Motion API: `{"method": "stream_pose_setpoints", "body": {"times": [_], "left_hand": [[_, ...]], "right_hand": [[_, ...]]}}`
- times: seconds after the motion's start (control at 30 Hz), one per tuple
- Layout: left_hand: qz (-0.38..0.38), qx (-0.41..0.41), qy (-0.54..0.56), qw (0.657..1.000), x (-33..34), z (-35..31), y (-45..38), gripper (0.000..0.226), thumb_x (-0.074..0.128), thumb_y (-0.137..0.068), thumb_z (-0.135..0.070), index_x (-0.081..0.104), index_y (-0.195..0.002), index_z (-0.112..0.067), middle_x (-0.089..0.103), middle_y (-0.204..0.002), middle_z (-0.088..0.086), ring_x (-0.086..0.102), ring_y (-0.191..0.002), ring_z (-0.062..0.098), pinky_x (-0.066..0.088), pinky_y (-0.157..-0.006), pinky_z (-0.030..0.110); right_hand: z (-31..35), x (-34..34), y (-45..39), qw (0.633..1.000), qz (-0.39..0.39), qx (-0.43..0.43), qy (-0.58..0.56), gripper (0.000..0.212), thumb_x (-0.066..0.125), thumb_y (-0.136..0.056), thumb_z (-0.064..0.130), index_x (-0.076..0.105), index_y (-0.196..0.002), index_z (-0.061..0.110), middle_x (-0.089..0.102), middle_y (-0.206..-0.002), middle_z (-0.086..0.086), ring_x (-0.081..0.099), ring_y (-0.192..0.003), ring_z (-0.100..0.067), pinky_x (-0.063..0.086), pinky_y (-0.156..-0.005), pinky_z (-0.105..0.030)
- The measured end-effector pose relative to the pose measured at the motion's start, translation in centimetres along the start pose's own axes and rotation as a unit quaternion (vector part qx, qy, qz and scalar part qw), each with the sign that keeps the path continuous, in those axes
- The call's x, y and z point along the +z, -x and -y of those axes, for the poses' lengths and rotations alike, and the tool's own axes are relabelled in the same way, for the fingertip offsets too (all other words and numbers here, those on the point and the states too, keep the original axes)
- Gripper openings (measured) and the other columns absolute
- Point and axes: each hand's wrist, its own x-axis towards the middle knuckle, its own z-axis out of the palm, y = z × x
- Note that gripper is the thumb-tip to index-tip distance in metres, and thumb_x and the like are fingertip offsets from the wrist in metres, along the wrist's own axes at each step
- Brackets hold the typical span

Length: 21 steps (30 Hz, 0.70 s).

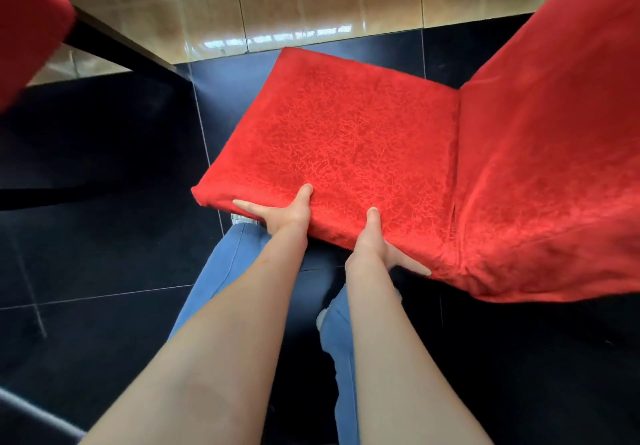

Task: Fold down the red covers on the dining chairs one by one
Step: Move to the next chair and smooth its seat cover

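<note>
Both bare forearms run up from the bottom edge toward the near side of the seat.

Left hand (282,210): thumb laid on top of the red cover (346,139), fingers (244,205) stretched flat along the cover's side edge toward the front-left corner. Grasping the cover edge between thumb and fingers.

Right hand (377,242): same arrangement, thumb on top of the fabric, fingers (414,266) straight along the lower edge pointing toward the seat/back junction. Also grasping the cover edge.

Cover location: stretched over the seat of the dining chair (554,133) in mid frame and continuing up over the backrest on the right. Seat top looks smooth; small wrinkles and a seam gap show at the crease where seat meets back. Near edge sits just above the person's knees.

Below the hands: blue trousers (221,271), 1 light-coloured shoe (242,218) just visible under the left hand.

Top-left corner: part of a 2nd red-covered chair (27,22), with a dark table edge (117,46) beside it.

Floor: glossy dark tiles (86,236); a beige tiled wall (277,1) runs across the top.
</note>
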Motion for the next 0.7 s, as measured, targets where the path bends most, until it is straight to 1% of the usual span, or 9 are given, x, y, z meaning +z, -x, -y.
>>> {"method": "stream_pose_setpoints", "body": {"times": [0.07,0.13,0.2,0.3,0.4,0.47,0.53,0.63,0.7], "left_hand": [[-0.001,-0.008,-0.011,1.000,-1.2,-0.4,0.1,0.136,0.082,-0.066,-0.043,-0.030,-0.144,-0.038,0.054,-0.131,0.020,0.058,-0.110,0.033,0.043,-0.103,0.042],[-0.006,-0.010,-0.026,1.000,-2.2,-0.8,0.1,0.135,0.082,-0.067,-0.044,-0.030,-0.144,-0.037,0.056,-0.128,0.021,0.058,-0.109,0.034,0.042,-0.103,0.040],[-0.013,-0.005,-0.035,0.999,-3.1,-1.5,0.1,0.135,0.082,-0.066,-0.044,-0.028,-0.145,-0.036,0.055,-0.131,0.020,0.057,-0.111,0.034,0.039,-0.101,0.038],[-0.022,0.002,-0.048,0.999,-4.2,-2.9,0.1,0.135,0.082,-0.066,-0.044,-0.028,-0.145,-0.037,0.051,-0.135,0.019,0.055,-0.112,0.033,0.038,-0.095,0.036],[-0.014,0.000,-0.064,0.998,-4.9,-4.3,0.4,0.135,0.081,-0.067,-0.045,-0.030,-0.144,-0.038,0.050,-0.137,0.020,0.055,-0.101,0.030,0.039,-0.092,0.036],[-0.007,-0.002,-0.074,0.997,-5.3,-5.1,0.7,0.134,0.080,-0.068,-0.047,-0.031,-0.143,-0.039,0.049,-0.137,0.022,0.055,-0.097,0.029,0.039,-0.091,0.037],[-0.007,0.000,-0.087,0.996,-5.4,-5.7,1.3,0.134,0.080,-0.068,-0.048,-0.031,-0.143,-0.038,0.049,-0.136,0.024,0.057,-0.106,0.034,0.039,-0.095,0.039],[-0.014,0.002,-0.091,0.996,-5.0,-6.7,2.2,0.136,0.081,-0.068,-0.048,-0.031,-0.144,-0.036,0.049,-0.133,0.026,0.055,-0.113,0.037,0.038,-0.099,0.041],[-0.006,-0.003,-0.089,0.996,-4.8,-7.3,2.7,0.138,0.082,-0.067,-0.049,-0.033,-0.142,-0.038,0.048,-0.134,0.028,0.054,-0.114,0.038,0.037,-0.100,0.043]], "right_hand": [[-0.6,0.0,1.0,1.000,-0.010,0.010,0.000,0.146,0.085,-0.065,0.043,-0.037,-0.143,0.026,0.051,-0.134,-0.020,0.058,-0.114,-0.032,0.044,-0.102,-0.045],[-1.1,0.0,2.0,1.000,-0.016,0.015,0.004,0.147,0.086,-0.064,0.044,-0.037,-0.143,0.027,0.047,-0.139,-0.019,0.056,-0.118,-0.032,0.044,-0.103,-0.049],[-1.6,0.1,2.9,1.000,-0.021,0.016,0.010,0.147,0.086,-0.063,0.045,-0.037,-0.142,0.026,0.044,-0.143,-0.016,0.054,-0.120,-0.032,0.042,-0.104,-0.049],[-1.9,0.5,4.2,0.999,-0.020,0.031,0.008,0.145,0.085,-0.063,0.047,-0.032,-0.145,0.026,0.046,-0.142,-0.015,0.054,-0.120,-0.034,0.043,-0.104,-0.049],[-1.8,0.9,5.5,0.999,-0.018,0.051,0.008,0.142,0.084,-0.062,0.050,-0.025,-0.149,0.024,0.050,-0.138,-0.014,0.055,-0.119,-0.034,0.043,-0.104,-0.049],[-1.5,1.1,6.1,0.998,-0.028,0.053,0.012,0.142,0.084,-0.062,0.051,-0.026,-0.149,0.024,0.050,-0.136,-0.016,0.053,-0.121,-0.036,0.042,-0.105,-0.050],[-1.0,1.1,6.6,0.998,-0.038,0.042,0.019,0.146,0.083,-0.064,0.050,-0.036,-0.144,0.023,0.050,-0.136,-0.016,0.050,-0.124,-0.036,0.039,-0.103,-0.048],[0.3,1.1,7.1,0.999,-0.026,0.041,0.016,0.147,0.085,-0.065,0.044,-0.039,-0.142,0.024,0.049,-0.137,-0.016,0.053,-0.121,-0.032,0.041,-0.101,-0.043],[1.1,1.2,7.6,0.998,-0.021,0.048,0.017,0.147,0.084,-0.065,0.045,-0.040,-0.141,0.026,0.048,-0.138,-0.017,0.054,-0.120,-0.034,0.041,-0.102,-0.044]]}}
